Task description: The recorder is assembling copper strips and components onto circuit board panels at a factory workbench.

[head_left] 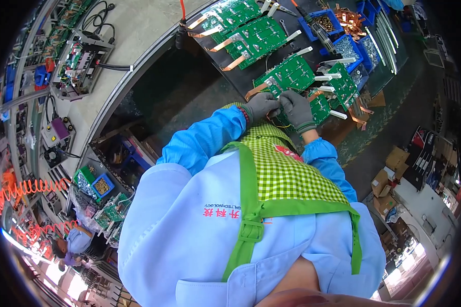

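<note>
My left hand (263, 106) and my right hand (296, 109), both in dark grey gloves, are close together at the near edge of a green circuit board (292, 72). The fingers of both are bent and pinched. Whatever lies between them is hidden, though a thin yellowish wire (280, 126) shows just below. A copper strip (256, 91) sticks out from the board beside my left hand. To the right of my right hand lie another green board (320, 110) and a tilted one (345, 88), with white posts and copper strips on them.
Further green boards (256, 42) lie at the back left of the dark bench. A power screwdriver (320, 35) hangs near blue bins of small hardware (347, 50). Copper pieces (349, 23) and metal rods (387, 43) are at the far right. A black tool (181, 37) hangs from an orange cable.
</note>
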`<state>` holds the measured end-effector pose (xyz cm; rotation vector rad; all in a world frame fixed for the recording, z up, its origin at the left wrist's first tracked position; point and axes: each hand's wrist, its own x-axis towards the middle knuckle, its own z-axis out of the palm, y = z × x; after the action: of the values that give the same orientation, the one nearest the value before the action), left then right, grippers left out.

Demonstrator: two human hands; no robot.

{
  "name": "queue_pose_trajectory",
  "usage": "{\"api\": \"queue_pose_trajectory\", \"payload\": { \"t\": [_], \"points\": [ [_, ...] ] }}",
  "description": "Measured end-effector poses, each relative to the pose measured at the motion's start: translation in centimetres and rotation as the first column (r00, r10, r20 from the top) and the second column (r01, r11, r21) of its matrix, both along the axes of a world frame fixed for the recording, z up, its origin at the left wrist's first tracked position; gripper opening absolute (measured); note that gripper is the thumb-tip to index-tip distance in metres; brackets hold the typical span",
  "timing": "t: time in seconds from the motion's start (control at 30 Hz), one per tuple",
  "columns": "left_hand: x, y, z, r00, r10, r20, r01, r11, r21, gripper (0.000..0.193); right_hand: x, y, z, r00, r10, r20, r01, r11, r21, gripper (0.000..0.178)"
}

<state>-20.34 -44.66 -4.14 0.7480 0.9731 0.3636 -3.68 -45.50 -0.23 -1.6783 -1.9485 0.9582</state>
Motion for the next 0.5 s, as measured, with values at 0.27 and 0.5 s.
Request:
{"api": "queue_pose_trajectory", "payload": {
  "t": [0.27, 0.5],
  "points": [
    [0.0, -0.1, -0.8, 1.0, -0.023, 0.005, 0.023, 0.997, 0.073, 0.023, -0.3, -1.2, -1.2, 0.989, -0.008, 0.146, -0.031, 0.966, 0.258, 0.017],
    [-0.3, 0.1, -0.4, 0.999, -0.046, 0.007, 0.045, 0.991, 0.124, 0.023, -0.2, -1.4, -0.2, 0.993, 0.02, 0.12, -0.048, 0.972, 0.228, 0.017]
  ]
}}
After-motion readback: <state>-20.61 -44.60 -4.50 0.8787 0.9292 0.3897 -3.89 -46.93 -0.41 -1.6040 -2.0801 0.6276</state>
